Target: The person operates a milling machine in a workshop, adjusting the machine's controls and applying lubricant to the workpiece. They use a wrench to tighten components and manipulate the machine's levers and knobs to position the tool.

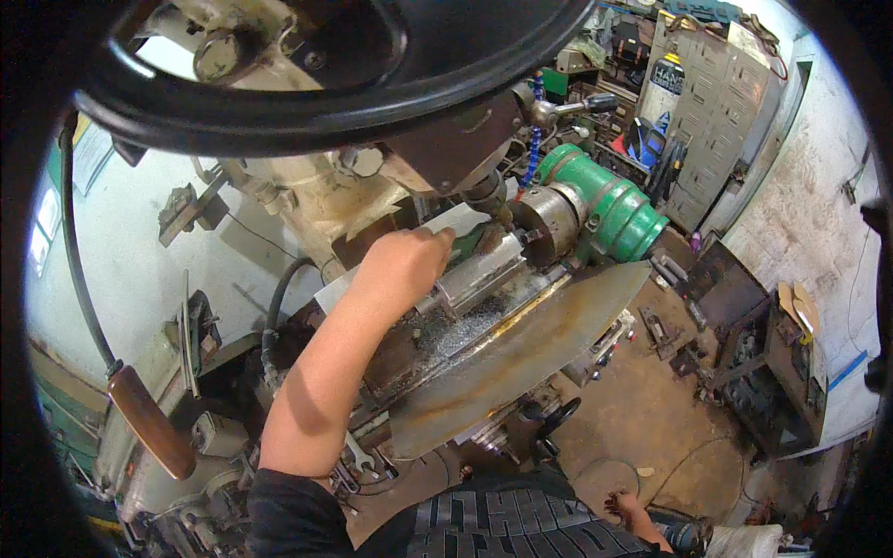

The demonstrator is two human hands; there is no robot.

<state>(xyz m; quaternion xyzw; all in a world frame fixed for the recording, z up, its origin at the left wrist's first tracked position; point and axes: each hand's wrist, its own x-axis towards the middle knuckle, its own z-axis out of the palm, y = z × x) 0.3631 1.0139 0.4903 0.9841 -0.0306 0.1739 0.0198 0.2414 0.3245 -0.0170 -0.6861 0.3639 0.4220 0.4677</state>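
Note:
My left hand [409,263] reaches across the milling machine with its fingers closed on the edge of a pale flat sheet [458,220]. The sheet slants behind my hand and forearm, which hide part of it. Just below the hand, a bright metal block [482,274] lies on the machine table among metal chips [453,337]. A round metal chuck [549,223] on a green dividing head [609,206] faces the block's far end. Low on the right, my right hand [629,511] hangs near my body, its fingers loosely apart and nothing visible in them.
The machine's large black rim [372,116] crosses the top. A curved, stained metal guard [521,349] runs along the table's near side. Left hangs a wooden-handled lever [149,423]; spanners [358,454] lie below my arm. Grey lockers [721,121] and a dark metal cabinet [772,372] stand right.

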